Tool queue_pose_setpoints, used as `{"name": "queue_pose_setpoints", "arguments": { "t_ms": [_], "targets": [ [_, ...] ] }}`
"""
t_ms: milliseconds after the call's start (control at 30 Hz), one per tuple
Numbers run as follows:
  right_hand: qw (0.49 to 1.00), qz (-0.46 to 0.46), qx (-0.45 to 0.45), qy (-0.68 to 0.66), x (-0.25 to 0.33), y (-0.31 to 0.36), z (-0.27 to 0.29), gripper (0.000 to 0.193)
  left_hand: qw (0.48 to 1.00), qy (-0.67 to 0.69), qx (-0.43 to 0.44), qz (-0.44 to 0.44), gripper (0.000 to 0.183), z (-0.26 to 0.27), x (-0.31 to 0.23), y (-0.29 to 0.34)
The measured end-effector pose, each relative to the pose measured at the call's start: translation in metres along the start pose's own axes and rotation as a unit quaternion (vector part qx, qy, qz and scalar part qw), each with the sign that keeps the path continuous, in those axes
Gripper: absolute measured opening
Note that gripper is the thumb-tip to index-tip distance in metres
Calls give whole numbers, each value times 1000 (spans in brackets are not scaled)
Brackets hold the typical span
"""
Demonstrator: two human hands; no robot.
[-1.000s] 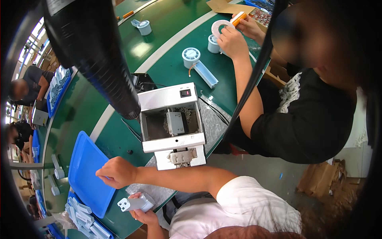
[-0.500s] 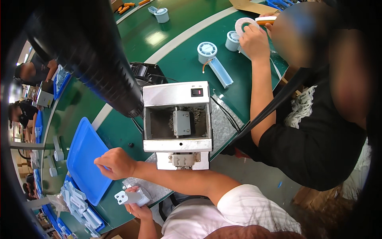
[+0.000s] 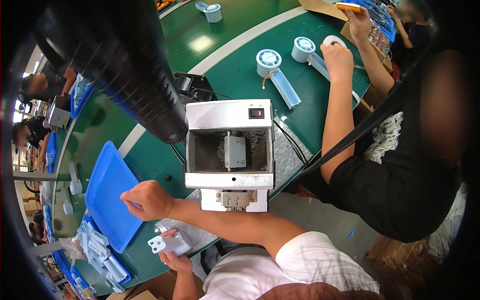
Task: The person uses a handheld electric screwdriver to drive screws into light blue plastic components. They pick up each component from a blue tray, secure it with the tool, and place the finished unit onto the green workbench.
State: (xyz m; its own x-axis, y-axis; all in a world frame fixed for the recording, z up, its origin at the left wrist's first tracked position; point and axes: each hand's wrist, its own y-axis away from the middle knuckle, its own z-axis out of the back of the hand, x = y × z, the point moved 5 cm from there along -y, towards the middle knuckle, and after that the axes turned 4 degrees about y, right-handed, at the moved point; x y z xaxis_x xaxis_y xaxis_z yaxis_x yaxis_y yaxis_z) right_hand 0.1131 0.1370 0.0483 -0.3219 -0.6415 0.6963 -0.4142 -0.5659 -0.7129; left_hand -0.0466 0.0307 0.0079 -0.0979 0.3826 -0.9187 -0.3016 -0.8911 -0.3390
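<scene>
In my left hand (image 3: 178, 261), low in the view, is a pale plastic housing (image 3: 169, 243) with small openings in its near-left end. The fingers wrap its side and underside. My right forearm reaches leftward in front of the screw feeder (image 3: 229, 180), a white metal box with loose screws in its hopper. My right hand (image 3: 149, 201) hovers by the edge of a blue tray (image 3: 111, 192), above the left hand. Its fingers are curled and pinched together; what they hold, if anything, cannot be made out.
A thick black ribbed cylinder (image 3: 120, 70) looms at upper left. Pale blue parts (image 3: 100, 252) fill a bin at lower left. Beyond the feeder lies a round-grilled fan housing (image 3: 269, 61). At right a co-worker's hand (image 3: 339, 62) is by a tape roll (image 3: 334, 42); the other lifts an orange-and-white piece (image 3: 348, 7).
The scene has shifted slightly rightward in view. The co-worker's hands have moved apart, with the orange-and-white piece now farther up and right. My hands keep nearly the same pose.
</scene>
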Motion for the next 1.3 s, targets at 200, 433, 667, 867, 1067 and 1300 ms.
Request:
{"name": "queue_pose_setpoints", "arguments": {
  "t_ms": [200, 433, 667, 867, 1067, 1300],
  "targets": [
    [1000, -1, 3, 4, -1, 0, 2, 7, 1000, -12, 3, -3, 41, 1, 2, 0],
    [1000, -6, 4, -2, -3, 1, 1, 7, 1000, 27, -5, -9, 35, 3, 2, 0],
    [1000, -6, 7, 3, -2, 0, 2, 6, 999, 24, -31, 4, 41, 4, 3, 2],
    [1000, -12, 7, 5, -3, 0, 2, 5, 999, -19, 5, -30, 42, 0, 0, -2],
    [1000, -14, 9, 6, -4, 1, 1, 5, 1000, 12, -19, -18, 40, 0, 2, 0],
    [1000, -18, 8, 8, -3, 1, 2, 5, 999, -35, -19, -20, 37, 6, 4, 3]
  ]
}}
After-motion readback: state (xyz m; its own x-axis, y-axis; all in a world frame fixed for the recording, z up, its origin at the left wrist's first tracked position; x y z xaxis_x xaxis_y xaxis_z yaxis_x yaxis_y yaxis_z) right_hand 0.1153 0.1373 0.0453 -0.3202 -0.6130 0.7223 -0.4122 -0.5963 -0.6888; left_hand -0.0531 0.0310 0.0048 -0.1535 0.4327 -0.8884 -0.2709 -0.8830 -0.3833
